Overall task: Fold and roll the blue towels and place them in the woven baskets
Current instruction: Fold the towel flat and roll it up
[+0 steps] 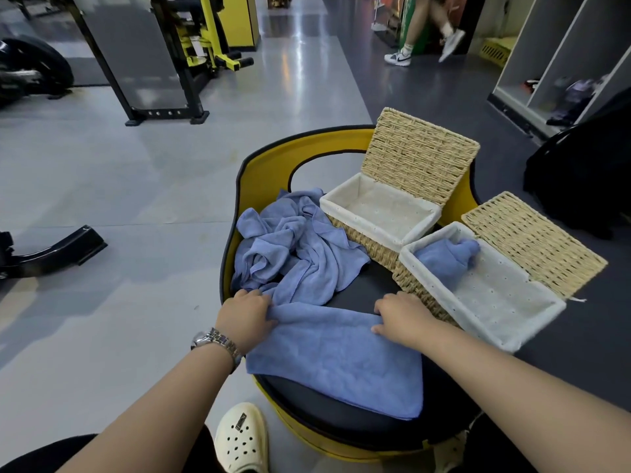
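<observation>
Now both hands sit on the far edge of a folded blue towel [336,356], low centre of frame, on a black padded seat [358,421] with a yellow rim. Left hand [244,314] pinches the towel's upper left corner, fingers curled over the cloth. Right hand [401,317] holds the upper right corner, fingers bent down onto it, tips hidden. Crumpled blue towels [293,247] lie just beyond, centre frame. Right of them, two open woven baskets: far basket [379,213] with bare lining, near basket [478,288] with a rolled towel [447,257] in its far end. Wristwatch [215,341] on the left wrist.
</observation>
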Action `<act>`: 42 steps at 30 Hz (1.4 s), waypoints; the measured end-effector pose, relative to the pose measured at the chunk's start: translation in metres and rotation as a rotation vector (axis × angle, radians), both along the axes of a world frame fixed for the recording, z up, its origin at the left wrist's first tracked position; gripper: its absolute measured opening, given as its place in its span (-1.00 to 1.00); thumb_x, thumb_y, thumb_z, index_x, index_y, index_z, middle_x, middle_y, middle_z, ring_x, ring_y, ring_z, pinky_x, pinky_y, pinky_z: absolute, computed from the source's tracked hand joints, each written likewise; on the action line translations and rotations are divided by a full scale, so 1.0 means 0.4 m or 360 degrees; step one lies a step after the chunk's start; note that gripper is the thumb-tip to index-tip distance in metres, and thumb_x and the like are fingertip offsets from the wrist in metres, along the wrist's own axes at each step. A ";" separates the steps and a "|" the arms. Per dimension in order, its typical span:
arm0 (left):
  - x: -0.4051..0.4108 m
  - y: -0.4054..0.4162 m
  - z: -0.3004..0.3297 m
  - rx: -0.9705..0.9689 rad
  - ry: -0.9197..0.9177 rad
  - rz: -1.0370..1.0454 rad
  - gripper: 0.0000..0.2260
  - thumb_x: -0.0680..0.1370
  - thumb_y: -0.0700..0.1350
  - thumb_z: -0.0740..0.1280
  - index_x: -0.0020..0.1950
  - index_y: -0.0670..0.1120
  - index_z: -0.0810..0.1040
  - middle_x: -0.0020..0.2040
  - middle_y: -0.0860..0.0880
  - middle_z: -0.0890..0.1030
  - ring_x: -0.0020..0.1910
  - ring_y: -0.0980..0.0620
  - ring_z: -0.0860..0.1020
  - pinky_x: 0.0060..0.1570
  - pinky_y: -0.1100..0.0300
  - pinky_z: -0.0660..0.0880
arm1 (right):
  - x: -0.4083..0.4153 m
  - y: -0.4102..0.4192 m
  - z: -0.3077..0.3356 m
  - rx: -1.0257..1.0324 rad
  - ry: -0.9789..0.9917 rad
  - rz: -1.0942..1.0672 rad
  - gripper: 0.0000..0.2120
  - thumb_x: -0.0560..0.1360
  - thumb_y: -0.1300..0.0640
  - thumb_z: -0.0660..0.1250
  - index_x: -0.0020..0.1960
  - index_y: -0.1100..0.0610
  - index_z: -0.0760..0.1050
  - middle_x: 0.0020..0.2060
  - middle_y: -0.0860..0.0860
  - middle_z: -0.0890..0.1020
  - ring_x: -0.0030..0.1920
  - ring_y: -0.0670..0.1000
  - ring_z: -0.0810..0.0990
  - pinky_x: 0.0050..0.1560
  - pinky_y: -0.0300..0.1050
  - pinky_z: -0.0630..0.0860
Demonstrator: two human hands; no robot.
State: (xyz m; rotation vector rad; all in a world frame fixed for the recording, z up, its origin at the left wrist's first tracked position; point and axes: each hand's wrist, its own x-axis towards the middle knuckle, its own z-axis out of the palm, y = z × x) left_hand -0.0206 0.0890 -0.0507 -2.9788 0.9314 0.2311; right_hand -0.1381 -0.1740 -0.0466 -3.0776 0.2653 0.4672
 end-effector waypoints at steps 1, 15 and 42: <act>-0.007 -0.001 -0.007 -0.0070 -0.0080 0.0000 -0.79 0.51 0.04 0.28 0.05 -0.04 0.54 0.00 -0.03 0.60 0.02 -0.12 0.50 -0.10 0.05 0.50 | -0.004 -0.003 0.001 0.0033 0.0057 -0.0017 -0.68 0.52 -0.06 0.30 0.18 0.10 0.48 0.11 0.05 0.56 0.19 0.11 0.48 0.16 -0.04 0.35; -0.240 -0.037 0.079 -0.0219 0.1390 0.0347 -0.81 0.58 0.04 0.22 -0.12 -0.06 0.46 -0.24 0.02 0.67 -0.43 0.14 0.55 -0.37 0.34 0.44 | -0.025 0.021 0.030 0.0635 0.0101 -0.0132 -0.71 0.44 -0.05 0.40 0.09 0.06 0.55 0.00 -0.05 0.62 0.04 0.00 0.58 0.06 -0.13 0.49; -0.267 -0.200 -0.028 -0.1439 0.1819 0.1013 -0.40 0.41 -0.08 0.49 0.27 0.03 0.18 0.15 -0.13 0.51 0.02 -0.06 0.57 -0.07 0.09 0.55 | -0.128 -0.007 0.017 0.1303 -0.0001 -0.0857 -0.71 0.41 0.40 0.23 -0.21 0.04 0.56 -0.16 -0.05 0.54 -0.23 -0.10 0.50 -0.35 -0.34 0.40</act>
